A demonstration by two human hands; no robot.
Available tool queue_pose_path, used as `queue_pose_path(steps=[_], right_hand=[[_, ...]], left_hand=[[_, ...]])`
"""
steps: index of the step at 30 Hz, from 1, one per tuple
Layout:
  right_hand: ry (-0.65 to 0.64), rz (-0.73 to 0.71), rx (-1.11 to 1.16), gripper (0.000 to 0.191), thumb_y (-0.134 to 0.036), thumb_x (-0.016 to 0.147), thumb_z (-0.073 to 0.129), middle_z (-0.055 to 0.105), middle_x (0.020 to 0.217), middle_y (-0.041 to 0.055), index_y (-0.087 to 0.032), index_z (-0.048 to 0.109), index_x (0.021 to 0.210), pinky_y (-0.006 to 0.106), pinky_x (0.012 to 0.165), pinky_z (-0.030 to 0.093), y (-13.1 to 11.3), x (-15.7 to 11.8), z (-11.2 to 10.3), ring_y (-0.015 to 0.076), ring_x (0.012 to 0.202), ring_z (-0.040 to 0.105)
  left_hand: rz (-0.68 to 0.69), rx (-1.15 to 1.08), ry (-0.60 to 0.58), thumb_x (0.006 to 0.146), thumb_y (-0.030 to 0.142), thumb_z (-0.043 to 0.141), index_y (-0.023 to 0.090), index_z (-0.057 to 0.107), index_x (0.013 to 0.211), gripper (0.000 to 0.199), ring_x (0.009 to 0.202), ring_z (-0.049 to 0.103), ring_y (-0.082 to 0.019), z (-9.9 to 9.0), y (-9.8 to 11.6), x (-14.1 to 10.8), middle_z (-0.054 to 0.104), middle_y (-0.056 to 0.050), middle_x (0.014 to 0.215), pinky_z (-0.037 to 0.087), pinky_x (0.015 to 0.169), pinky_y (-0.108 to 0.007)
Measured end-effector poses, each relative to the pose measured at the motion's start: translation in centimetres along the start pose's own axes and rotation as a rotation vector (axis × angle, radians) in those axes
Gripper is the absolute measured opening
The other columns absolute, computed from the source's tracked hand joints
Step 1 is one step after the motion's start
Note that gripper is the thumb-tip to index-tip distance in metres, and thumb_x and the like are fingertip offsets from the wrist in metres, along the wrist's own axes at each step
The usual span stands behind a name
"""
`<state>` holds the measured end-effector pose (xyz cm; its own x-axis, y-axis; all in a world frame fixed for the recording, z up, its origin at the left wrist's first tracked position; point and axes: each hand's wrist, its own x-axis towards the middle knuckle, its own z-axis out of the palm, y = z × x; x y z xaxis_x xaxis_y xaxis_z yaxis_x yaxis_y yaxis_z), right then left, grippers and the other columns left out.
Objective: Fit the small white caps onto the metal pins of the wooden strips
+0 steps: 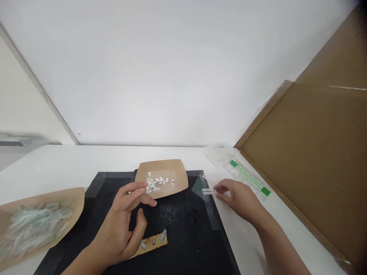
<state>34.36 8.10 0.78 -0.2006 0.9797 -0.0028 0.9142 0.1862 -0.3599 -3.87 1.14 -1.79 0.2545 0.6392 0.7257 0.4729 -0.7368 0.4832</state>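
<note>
My left hand hovers above the black mat, thumb and fingers apart, with no grip on anything. Its index fingertip overlaps the near left edge of a shallow brown paper tray that bears many small white oval pieces. Below the palm lies a yellowish strip with several small clear pieces on it, partly hidden by the hand. At the mat's right edge, my right hand pinches a clear sheet carrying rows of white oval dots; the fingertips cover part of it.
A larger brown paper tray at the left holds a heap of clear plastic pieces. The black mat lies on a white table. Behind my right hand are a green-and-white strip and a clear plastic lid. Cardboard stands along the right.
</note>
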Motion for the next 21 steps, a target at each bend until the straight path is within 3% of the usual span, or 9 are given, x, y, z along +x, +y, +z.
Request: queue_pose_path(steps=[7,12,16,21], right_hand=[[0.011,-0.034,-0.007,0.015,-0.034,0.092,0.067,0.083,0.101,0.0043,-0.029,0.078,0.101,0.042,0.082,0.059,-0.2,0.1,0.4,0.0301,0.094,0.079],[0.016,-0.119,0.042,0.018,-0.035,0.1,0.062,0.082,0.105,0.0029,-0.029,0.075,0.111,0.04,0.084,0.059,-1.4,0.1,0.9,0.0269,0.096,0.078],[0.053,-0.206,0.115,0.022,-0.037,0.108,0.053,0.08,0.105,0.0033,-0.029,0.073,0.106,0.036,0.08,0.058,-2.7,0.0,1.0,0.0246,0.093,0.075],[0.025,-0.186,0.115,0.029,-0.042,0.11,0.047,0.077,0.094,0.0033,-0.028,0.071,0.101,0.038,0.078,0.055,-2.7,0.2,0.6,0.0254,0.087,0.072]], left_hand=[[-0.008,0.027,0.012,0.089,-0.006,0.052,0.023,0.031,0.16,0.08,0.133,0.054,-0.03,-0.2,-0.1,0.5,0.075,-0.006,0.101,0.044,0.11,-0.054],[-0.016,0.024,0.007,0.089,-0.005,0.053,0.024,0.031,0.159,0.08,0.134,0.054,-0.03,-0.1,-0.1,0.2,0.075,-0.006,0.101,0.045,0.109,-0.053],[-0.021,0.014,-0.008,0.089,-0.007,0.052,0.023,0.03,0.16,0.08,0.135,0.052,-0.03,-0.2,0.0,0.0,0.075,-0.006,0.103,0.044,0.11,-0.053],[-0.004,0.02,-0.003,0.088,-0.008,0.052,0.022,0.03,0.159,0.08,0.135,0.05,-0.031,-0.2,0.2,0.2,0.074,-0.006,0.104,0.043,0.109,-0.054]])
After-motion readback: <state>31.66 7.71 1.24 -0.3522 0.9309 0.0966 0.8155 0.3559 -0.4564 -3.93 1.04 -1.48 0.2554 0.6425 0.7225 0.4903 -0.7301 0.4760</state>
